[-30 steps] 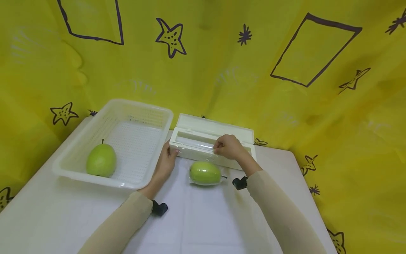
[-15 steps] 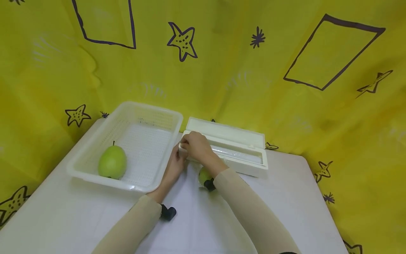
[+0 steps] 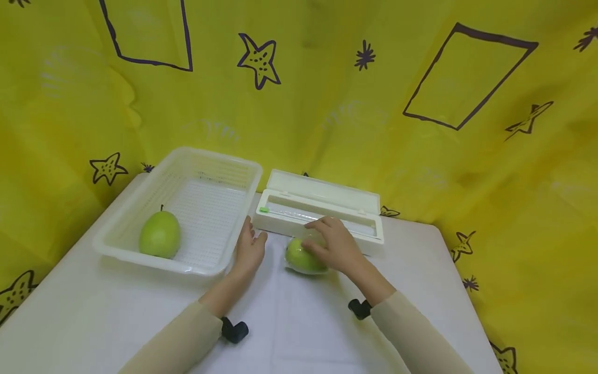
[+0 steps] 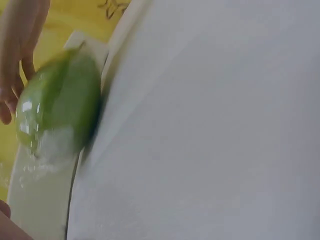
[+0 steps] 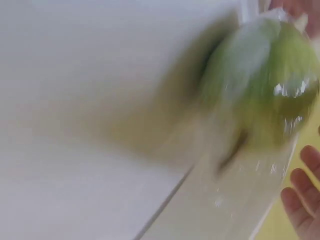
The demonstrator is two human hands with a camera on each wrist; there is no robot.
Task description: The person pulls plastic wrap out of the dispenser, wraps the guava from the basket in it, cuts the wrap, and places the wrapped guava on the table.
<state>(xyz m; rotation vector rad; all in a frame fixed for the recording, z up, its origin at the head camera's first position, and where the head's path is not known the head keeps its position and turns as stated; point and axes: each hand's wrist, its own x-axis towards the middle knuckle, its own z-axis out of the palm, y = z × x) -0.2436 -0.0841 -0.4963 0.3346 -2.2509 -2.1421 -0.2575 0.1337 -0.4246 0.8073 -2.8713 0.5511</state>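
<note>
A green pear (image 3: 299, 258) wrapped in clear cling film lies on the table in front of a white cling film dispenser (image 3: 285, 225). My right hand (image 3: 338, 246) hovers over the pear, fingers spread and loosely bent, overlapping it in the head view. Between the basket and the dispenser's left end is my left hand (image 3: 249, 252), its fingers relaxed and holding nothing. In the right wrist view the film shines on the wrapped pear (image 5: 265, 75), and my right hand's fingers (image 5: 300, 192) stand apart from it. The dispenser's lid is up, with a green slider (image 3: 264, 210) at the left.
A white plastic basket (image 3: 201, 268) stands at the left with an unwrapped green pear (image 3: 160, 235) inside. Behind the table (image 3: 299, 332) hangs a yellow curtain (image 3: 308, 104) with dark star drawings.
My right hand went left along the dispenser to its left end, then came back right to the wrapped pear. My left hand has let go of the dispenser's left end.
</note>
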